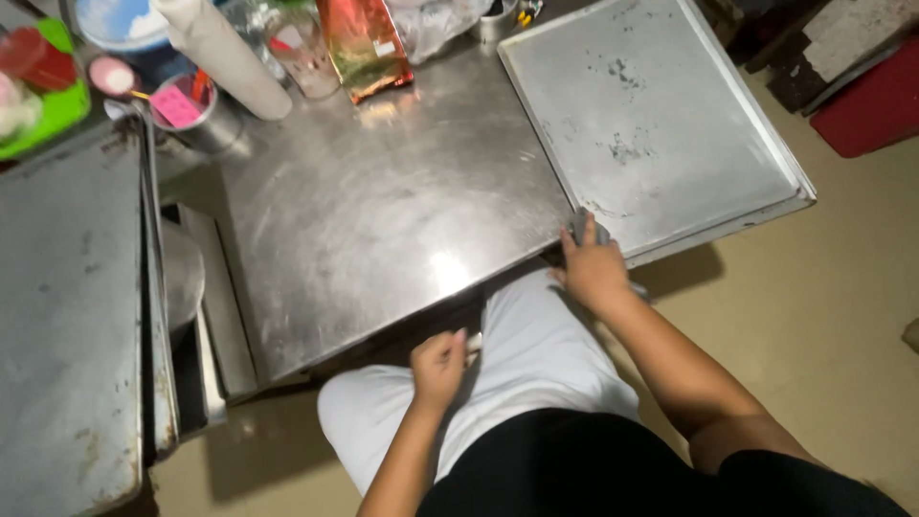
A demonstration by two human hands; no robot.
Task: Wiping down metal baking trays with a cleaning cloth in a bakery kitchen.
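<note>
Grey cloth (586,228), bunched small, sits at the near edge of a steel surface (383,220), right where the near left corner of a large metal baking tray (661,115) meets that edge. The person's right hand (593,273) presses on the cloth from the near side, fingers (567,244) curled over it and holding it, so only a little of the fabric shows above the knuckles.

The tray is flat, pale and scuffed with dark marks; it lies at the right of the surface and its right end hangs out past the edge above a tan floor (823,316).

The left hand (437,366) is lower and nearer, well apart from the cloth, held over the person's white apron (536,364). Its fingers are closed in a loose fist around something small and pale (474,341), too small to identify.

At the far left of the surface stand a white roll (225,57), a metal cup (206,120) holding a pink slip, a clear container (306,53) and a shiny red-gold pouch (362,43). A second worn metal sheet (67,316) lies at the left, beside the surface, and a green tray (57,110) sits at the far left corner.
</note>
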